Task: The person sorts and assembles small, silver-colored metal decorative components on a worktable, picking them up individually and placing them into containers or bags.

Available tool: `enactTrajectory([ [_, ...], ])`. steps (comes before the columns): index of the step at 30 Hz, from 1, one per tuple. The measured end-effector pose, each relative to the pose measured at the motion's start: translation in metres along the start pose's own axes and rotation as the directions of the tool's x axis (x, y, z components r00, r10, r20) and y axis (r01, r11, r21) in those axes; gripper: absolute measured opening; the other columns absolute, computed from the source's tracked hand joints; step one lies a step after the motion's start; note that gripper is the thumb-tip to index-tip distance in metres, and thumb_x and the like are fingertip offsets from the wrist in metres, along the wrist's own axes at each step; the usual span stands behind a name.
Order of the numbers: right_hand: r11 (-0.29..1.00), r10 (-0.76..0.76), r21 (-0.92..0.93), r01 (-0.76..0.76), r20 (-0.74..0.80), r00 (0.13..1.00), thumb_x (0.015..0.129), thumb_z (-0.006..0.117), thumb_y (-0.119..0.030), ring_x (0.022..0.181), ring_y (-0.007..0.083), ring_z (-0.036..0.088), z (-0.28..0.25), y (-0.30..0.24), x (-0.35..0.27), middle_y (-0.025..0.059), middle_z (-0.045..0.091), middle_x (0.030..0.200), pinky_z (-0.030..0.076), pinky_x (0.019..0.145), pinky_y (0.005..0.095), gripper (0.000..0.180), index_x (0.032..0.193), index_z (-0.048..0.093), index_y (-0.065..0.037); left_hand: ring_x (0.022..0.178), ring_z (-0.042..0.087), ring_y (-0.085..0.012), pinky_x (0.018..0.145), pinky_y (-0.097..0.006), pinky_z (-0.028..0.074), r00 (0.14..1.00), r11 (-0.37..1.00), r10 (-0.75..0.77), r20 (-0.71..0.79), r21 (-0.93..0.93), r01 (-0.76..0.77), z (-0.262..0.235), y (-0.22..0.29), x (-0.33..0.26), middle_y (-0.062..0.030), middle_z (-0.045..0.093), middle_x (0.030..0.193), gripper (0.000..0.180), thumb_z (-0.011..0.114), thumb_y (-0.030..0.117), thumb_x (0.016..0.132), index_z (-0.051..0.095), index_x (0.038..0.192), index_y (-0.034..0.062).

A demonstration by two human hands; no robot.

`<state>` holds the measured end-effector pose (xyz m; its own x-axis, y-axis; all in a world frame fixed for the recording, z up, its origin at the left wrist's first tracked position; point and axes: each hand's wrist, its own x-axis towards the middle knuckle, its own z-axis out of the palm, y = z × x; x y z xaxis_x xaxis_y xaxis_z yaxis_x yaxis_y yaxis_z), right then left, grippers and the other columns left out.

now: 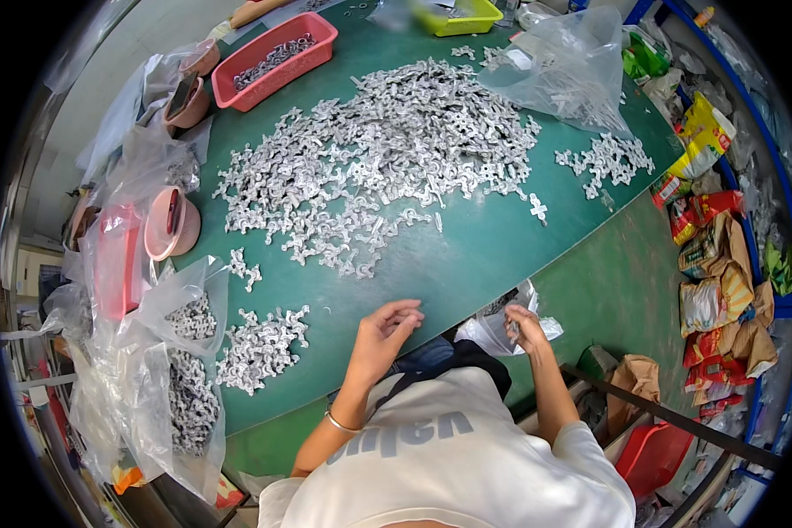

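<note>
My left hand is just over the near edge of the green table, its fingers stretched out and slightly bent, with nothing seen in them. Beyond the table edge, my right hand is closed in a pinch on a small grey metal part, partly hidden by the fingers. Below that hand sits a white plastic bag with grey pieces showing in its mouth. A wide heap of small silvery metal parts covers the table's middle. One loose cross-shaped part lies apart from it.
Smaller piles of parts lie at left and right. Clear plastic bags of parts line the left edge. A red bin, pink pot and yellow-green tray stand around. Blue shelving holds packets at right.
</note>
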<state>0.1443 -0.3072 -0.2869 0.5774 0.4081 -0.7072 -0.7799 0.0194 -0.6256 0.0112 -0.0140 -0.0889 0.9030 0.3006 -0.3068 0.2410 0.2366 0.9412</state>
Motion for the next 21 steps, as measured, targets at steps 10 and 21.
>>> enactTrajectory([
  [10, 0.896, -0.390, -0.443, 0.029, -0.754, 0.528, 0.074, 0.056, -0.002, 0.099, 0.0295, 0.051, -0.098, 0.066, 0.081, 0.0192, 0.047, 0.115, 0.041, 0.084, 0.0365, 0.044, 0.116, 0.042, 0.004, 0.084, 0.056, -0.0117, 0.076, -0.022, 0.046, 0.999, 0.999, 0.008, -0.031, 0.040, -0.007, -0.004, 0.007, -0.002, -0.0077, 0.060, 0.091, 0.024, 0.054, 0.004, 0.084, 0.054, 0.106, -0.0043],
  [21, -0.285, -0.800, -0.731, 0.620, 0.538, 0.267, 0.072, 0.060, -0.005, 0.090, 0.0283, 0.049, 0.224, -0.157, -0.050, 0.0127, 0.055, 0.094, 0.037, 0.077, 0.0366, 0.023, 0.094, 0.058, -0.001, 0.084, 0.057, -0.0110, 0.075, -0.023, 0.046, 0.998, 0.998, 0.033, -0.049, 0.050, -0.031, -0.008, 0.000, 0.000, -0.0080, 0.061, 0.090, 0.024, 0.055, 0.006, 0.084, 0.055, 0.106, -0.0028],
])
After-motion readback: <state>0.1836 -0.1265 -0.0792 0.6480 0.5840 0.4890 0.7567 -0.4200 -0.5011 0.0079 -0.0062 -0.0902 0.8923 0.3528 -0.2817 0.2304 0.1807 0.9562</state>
